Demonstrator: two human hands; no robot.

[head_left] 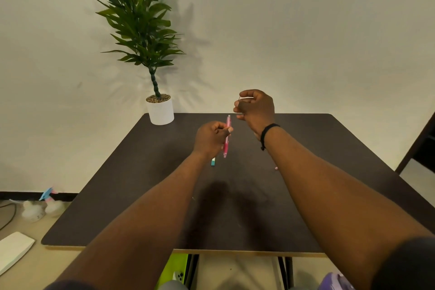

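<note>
My left hand is curled tight, thumb and fingers pinching a translucent pink plastic pen near its middle. The pen stands nearly upright above the dark brown table, about halfway across it. My right hand is raised higher and just right of the pen, fingers curled in, pinching a thin brownish band that is too fine to make out further.

I count one pink pen and one teal-and-white pen end poking out below my left hand. I cannot tell whether I hold that one or it lies on the table. One small pink bit lies by my right forearm.

One white round pot at the far left corner holds pebbles and a green leafy plant.
</note>
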